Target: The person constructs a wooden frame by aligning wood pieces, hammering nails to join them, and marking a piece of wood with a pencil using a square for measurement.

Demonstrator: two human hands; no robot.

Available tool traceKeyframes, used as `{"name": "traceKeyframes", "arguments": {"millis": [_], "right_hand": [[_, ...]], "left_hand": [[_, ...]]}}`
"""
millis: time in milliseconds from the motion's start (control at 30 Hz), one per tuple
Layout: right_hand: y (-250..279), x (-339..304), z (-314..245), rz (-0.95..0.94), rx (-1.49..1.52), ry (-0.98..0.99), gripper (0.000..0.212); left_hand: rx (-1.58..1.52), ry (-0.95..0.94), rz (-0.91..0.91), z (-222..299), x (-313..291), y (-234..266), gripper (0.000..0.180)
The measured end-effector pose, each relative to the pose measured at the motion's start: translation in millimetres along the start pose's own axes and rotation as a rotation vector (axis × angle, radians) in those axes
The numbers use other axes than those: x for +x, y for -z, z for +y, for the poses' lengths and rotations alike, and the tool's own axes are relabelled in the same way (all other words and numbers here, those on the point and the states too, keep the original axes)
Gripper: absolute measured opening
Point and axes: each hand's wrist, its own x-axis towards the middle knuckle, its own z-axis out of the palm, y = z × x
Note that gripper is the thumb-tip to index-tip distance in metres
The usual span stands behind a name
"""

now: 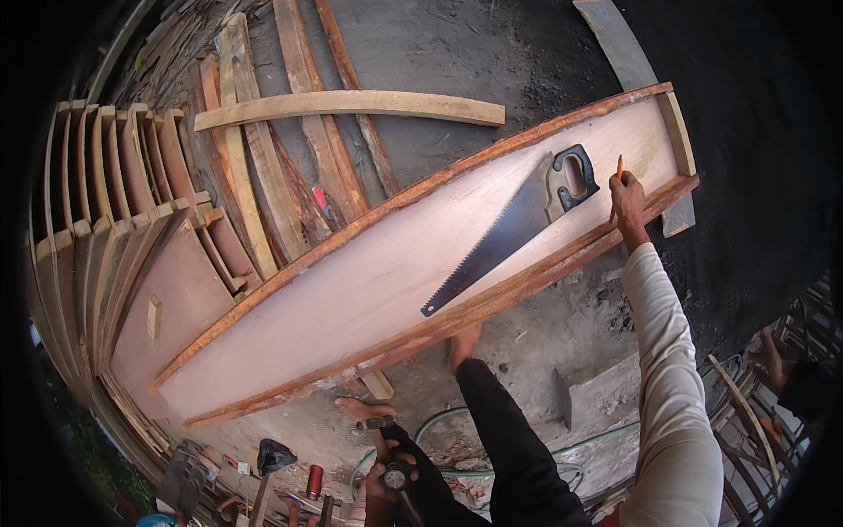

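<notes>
**Head view: a pencil held over a long wooden panel on a dirt floor**

Head view, the only one. The ground is dark packed dirt (pixel 492 61), turning to pale, dusty rubble nearer the person. A long wooden panel (pixel 351 290) runs from lower left to upper right, its pale face framed by reddish-brown rails. A handsaw (pixel 505 233) lies flat on the panel, its black handle toward the upper right end and its toothed blade pointing down-left.

The right hand (pixel 627 200), on a pale long sleeve, reaches to the panel's far right end. Its fingers are closed round an orange pencil (pixel 617 180) that stands nearly upright, just beside the saw handle, over the lower rail.

The left hand (pixel 386 470) is low in the picture, wrapped round a small dark round object (pixel 395 479); what it is cannot be made out. A bare foot (pixel 464 344) presses against the panel's near rail, and another (pixel 364 409) rests on the ground below it.

Along the left edge stand stacked curved wooden frames (pixel 114 211). Loose planks (pixel 299 132) lie on the dirt beyond the panel, with one pale curved board (pixel 351 105) laid across them. A green hose (pixel 457 422) loops on the ground near the legs, and a small red can (pixel 314 482) sits at the bottom edge.
</notes>
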Motion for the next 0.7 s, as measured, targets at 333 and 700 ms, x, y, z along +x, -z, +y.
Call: {"name": "traceKeyframes", "arguments": {"millis": [333, 700], "right_hand": [[-36.7, -47.8, -4.7, -0.104, -0.767, 0.813, 0.031], [-70.9, -254.2, -117.5, -0.627, -0.548, 1.066, 0.031]], "left_hand": [[-0.054, -0.027, -0.007, -42.8, -18.1, 15.7, 0.065], [-0.48, -0.15, -0.011, -63.6, -72.6, 83.5, 0.056]]}}
